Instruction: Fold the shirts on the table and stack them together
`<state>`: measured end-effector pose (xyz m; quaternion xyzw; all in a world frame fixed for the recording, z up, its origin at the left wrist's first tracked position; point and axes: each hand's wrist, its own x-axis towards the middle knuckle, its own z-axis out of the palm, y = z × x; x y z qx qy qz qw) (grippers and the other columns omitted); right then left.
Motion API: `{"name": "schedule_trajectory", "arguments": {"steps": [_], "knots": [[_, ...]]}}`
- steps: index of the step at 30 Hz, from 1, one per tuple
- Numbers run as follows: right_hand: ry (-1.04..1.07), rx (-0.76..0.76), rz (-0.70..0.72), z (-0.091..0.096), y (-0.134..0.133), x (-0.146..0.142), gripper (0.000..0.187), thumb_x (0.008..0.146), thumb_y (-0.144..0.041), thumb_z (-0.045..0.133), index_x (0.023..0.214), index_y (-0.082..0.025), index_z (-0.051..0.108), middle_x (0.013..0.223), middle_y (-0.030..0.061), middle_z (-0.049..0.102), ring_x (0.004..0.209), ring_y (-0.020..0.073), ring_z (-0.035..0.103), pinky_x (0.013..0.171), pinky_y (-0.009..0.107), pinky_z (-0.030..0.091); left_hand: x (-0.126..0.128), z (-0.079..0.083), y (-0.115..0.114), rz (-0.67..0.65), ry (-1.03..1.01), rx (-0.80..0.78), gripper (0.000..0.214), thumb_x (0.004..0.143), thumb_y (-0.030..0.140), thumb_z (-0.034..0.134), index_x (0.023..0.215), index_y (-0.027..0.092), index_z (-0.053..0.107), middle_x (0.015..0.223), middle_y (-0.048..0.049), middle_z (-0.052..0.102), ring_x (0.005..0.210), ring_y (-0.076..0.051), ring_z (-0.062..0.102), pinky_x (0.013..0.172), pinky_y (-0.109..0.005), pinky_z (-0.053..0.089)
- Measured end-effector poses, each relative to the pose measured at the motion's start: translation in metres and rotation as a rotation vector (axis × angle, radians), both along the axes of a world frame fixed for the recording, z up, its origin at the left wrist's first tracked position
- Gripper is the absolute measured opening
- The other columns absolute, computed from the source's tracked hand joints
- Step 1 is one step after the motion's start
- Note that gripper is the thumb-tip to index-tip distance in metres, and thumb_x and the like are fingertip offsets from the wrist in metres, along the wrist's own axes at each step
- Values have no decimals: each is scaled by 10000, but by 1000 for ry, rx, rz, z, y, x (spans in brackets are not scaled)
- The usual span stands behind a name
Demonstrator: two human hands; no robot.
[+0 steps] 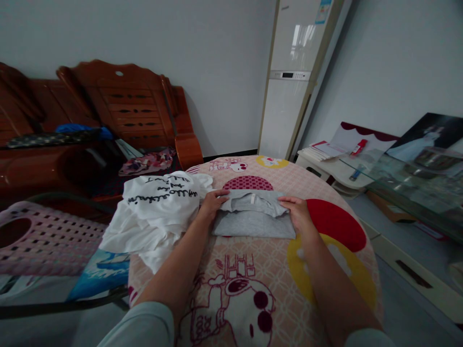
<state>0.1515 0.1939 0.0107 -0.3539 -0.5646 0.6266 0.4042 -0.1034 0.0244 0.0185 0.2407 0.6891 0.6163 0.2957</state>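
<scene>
A grey T-shirt [255,225], folded into a wide rectangle, lies on the round table [282,270] with its neckline and small white label facing up. At the shirt's upper left corner, my left hand [214,201] has its fingers closed on the fabric. My right hand [297,210] pinches the opposite upper corner, thumb and fingers on the cloth. Left of my left forearm sits a crumpled white garment [155,212] with black script lettering, partly hanging past the table's edge.
A patterned cloth with cartoon figures covers the table. Behind at left stands a wooden sofa [126,103] with cloth items on it. A woven pink chair [54,241] is at near left. On the right are a white cabinet [390,255] and a glass shelf [408,183].
</scene>
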Motion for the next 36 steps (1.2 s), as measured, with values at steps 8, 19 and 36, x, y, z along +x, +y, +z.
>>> {"name": "schedule_trajectory", "arguments": {"steps": [8, 19, 36], "knots": [[-459, 164, 159, 11, 3, 15, 230, 544, -152, 689, 753, -162, 783, 595, 9, 692, 522, 146, 578, 554, 258, 430, -10, 14, -15, -229, 723, -422, 299, 634, 128, 753, 920, 212, 765, 998, -50, 739, 973, -249, 671, 922, -334, 501], [-623, 1123, 207, -2, -13, -19, 493, 953, -402, 426, 1354, -162, 580, 1416, 147, 549, 1327, 265, 481, 1096, 442, 378, 45, -10, 22, -463, 1198, -107, 583, 953, 429, 476, 1465, 159, 401, 1538, -146, 392, 1427, -254, 362, 1157, -438, 322], [-992, 1176, 377, -22, -25, -21, 627, 988, -502, 369, 1506, -148, 373, 1569, 168, 330, 1443, 309, 309, 1156, 495, 258, 53, -19, 19, -568, 1344, -344, 635, 980, 533, 382, 1549, 284, 249, 1604, -130, 253, 1457, -336, 266, 1135, -554, 235]]}}
